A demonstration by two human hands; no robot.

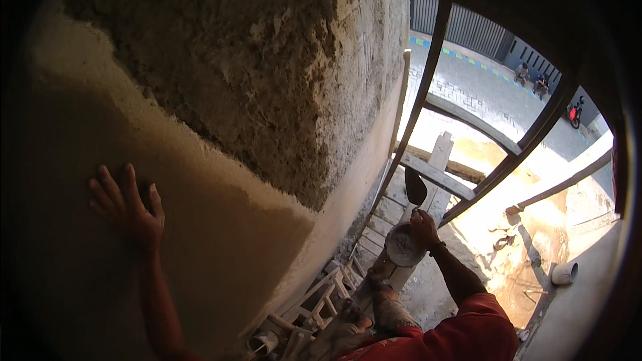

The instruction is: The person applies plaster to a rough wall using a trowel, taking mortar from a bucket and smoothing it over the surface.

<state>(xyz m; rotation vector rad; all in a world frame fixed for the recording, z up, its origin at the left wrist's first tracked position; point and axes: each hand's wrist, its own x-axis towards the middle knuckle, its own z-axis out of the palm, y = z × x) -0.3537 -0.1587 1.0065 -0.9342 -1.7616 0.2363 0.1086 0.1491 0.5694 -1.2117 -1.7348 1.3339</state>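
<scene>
Across the left side, one broad wall [221, 254], with two kinds of surface: smooth brown below, one rough dark patch [261, 73] above. Over the smooth part, one left hand [130, 210], with the forearm rising almost straight from the lower edge, back of the hand in view, palm toward the wall, fingers fanned well apart with the thumb out to the right, nothing held. Right of the wall's foot, a jumble of wooden pieces [324, 304], too tangled to count. Farther right, one round bucket [394, 232] with grey mortar [406, 249] inside, over one long plank [438, 154]. At the bucket's right rim, one right hand [423, 229], with the forearm slanting up and leftward from one red sleeve [478, 327], one dark band [437, 248] at the wrist, fingers curled closed around the handle of one trowel [415, 187]; cannot tell about any hold on the rim as well. Trowel blade just beyond the bucket, tip away from the body. Behind, one dark frame [428, 67] with two crossbars. Toward the far right, two seated people [521, 73], one red motorbike [574, 113] and, lower down, one pale pipe [565, 273].
</scene>
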